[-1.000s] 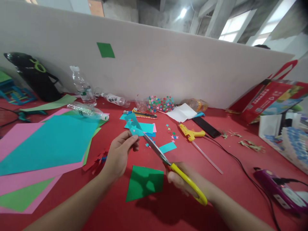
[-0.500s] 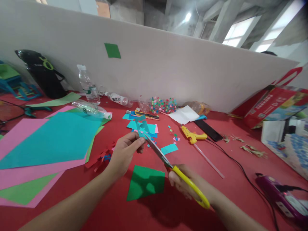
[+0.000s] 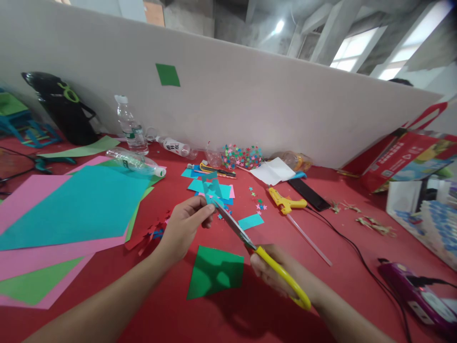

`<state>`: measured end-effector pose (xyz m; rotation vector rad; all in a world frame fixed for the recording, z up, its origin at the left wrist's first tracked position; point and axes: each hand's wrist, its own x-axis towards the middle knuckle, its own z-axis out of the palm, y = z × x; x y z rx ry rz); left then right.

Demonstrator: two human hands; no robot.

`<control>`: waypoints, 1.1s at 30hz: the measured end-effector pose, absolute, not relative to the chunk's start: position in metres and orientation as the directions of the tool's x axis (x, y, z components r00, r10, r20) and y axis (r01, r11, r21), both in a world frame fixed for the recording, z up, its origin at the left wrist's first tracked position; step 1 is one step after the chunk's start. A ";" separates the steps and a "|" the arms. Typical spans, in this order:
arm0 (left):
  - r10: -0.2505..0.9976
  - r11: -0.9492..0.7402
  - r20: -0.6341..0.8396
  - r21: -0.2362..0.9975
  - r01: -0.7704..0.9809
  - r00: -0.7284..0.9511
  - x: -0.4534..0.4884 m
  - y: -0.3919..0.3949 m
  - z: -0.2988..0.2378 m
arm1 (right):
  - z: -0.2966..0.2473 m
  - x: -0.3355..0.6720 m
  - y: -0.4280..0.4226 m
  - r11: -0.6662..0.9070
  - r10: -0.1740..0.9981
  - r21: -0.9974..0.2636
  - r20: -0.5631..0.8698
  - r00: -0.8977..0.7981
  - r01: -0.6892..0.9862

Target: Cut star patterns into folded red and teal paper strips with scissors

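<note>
My left hand [image 3: 185, 225] pinches a small teal paper piece [image 3: 211, 189] and holds it up above the red table [image 3: 250, 314]. My right hand [image 3: 273, 271] grips yellow-handled scissors [image 3: 264, 259], whose blades reach up into the lower edge of the teal piece. A green paper square [image 3: 216, 271] lies flat on the table under both hands. More teal scraps [image 3: 250, 220] lie just beyond the scissors.
Large teal, pink and green sheets [image 3: 71, 209] cover the left. Plastic bottles [image 3: 131, 128], a heap of paper stars [image 3: 241, 156], a yellow glue gun [image 3: 285, 202] with cable, a black phone [image 3: 309, 193], a purple device [image 3: 414, 290] and a red box [image 3: 400, 152] stand along the white partition.
The view shifted slightly. My left hand turned the teal piece a little while the scissors stayed at its lower edge.
</note>
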<state>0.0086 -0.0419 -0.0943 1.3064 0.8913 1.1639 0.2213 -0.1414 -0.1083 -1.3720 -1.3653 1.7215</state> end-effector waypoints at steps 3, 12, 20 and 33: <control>0.964 -0.088 0.114 0.990 -0.114 0.240 0.008 -0.041 -0.093 | -0.110 0.223 -0.141 -0.332 0.864 -0.930 -0.367 -0.344 0.158; 0.956 -0.036 0.081 0.986 -0.162 0.282 0.007 -0.038 -0.090 | -0.108 0.214 -0.140 -0.361 0.869 -0.884 -0.434 -0.235 0.298; 0.948 -0.109 0.147 0.983 -0.145 0.283 0.006 -0.039 -0.090 | -0.116 0.214 -0.139 -0.336 0.871 -0.872 -0.432 -0.235 0.358; 0.952 -0.102 0.132 0.987 -0.122 0.277 0.006 -0.040 -0.089 | -0.112 0.216 -0.139 -0.342 0.872 -0.872 -0.434 -0.228 0.351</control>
